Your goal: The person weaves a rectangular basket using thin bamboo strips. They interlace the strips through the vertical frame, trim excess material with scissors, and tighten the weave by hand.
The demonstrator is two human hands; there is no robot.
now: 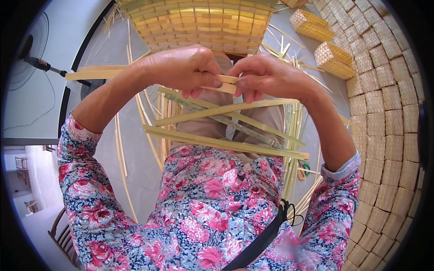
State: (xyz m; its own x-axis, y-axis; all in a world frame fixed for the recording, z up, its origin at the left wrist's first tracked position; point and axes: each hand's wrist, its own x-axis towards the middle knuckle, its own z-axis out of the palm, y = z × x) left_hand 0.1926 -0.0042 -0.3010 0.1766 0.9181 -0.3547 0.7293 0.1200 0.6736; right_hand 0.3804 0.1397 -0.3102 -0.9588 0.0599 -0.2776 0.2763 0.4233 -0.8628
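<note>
In front of my chest, my left hand (pixel 192 70) is closed on flat pale bamboo strips (pixel 229 87), thumb pressed on top. From the other side my right hand (pixel 269 80) pinches them, a short gap apart from the left. Beyond my left wrist, pale strip ends (pixel 97 73) stick out to the left; my forearm hides whether they are the same strips. Across my lap lie several green split strips (pixel 221 109), some crossing each other. A large woven basket (pixel 199 29) stands just beyond my hands.
Loose strips lie about the floor, with a bundle (pixel 294 119) beside my right leg. Scissors (pixel 304 172) with green and orange handles rest near it. Small woven baskets (pixel 334 58) stand at the right, before a tall stack of woven pieces (pixel 384 122). A fan (pixel 34 54) is at left.
</note>
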